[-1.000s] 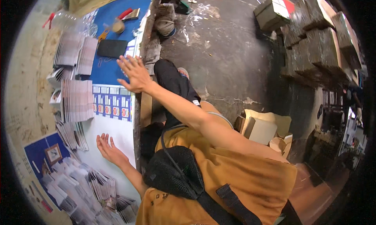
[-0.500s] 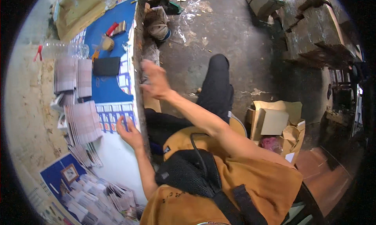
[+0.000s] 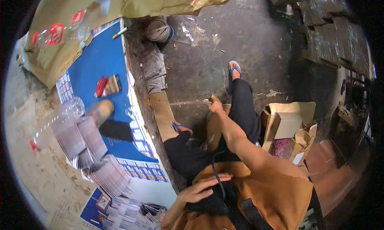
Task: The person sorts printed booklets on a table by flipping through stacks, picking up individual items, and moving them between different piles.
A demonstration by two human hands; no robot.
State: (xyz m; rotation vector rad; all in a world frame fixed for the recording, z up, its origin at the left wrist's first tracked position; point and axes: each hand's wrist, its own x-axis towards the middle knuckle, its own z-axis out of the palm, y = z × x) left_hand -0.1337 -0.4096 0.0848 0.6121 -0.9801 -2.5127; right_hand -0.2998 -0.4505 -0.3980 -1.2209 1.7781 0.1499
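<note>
Off tbl (image 3: 106, 56) now: L hand (image 3: 198, 191)

The bare, long right arm (image 3: 246, 140) stretches forward and inward, slightly bent, and ends in the bare right hand (image 3: 216, 106) — its grip too small and shadowed to read. The bare left forearm (image 3: 173, 214) rises from below; the bare left hand (image 3: 197, 192) extends flat across the body's front, fingers straight, pointing right.
</note>
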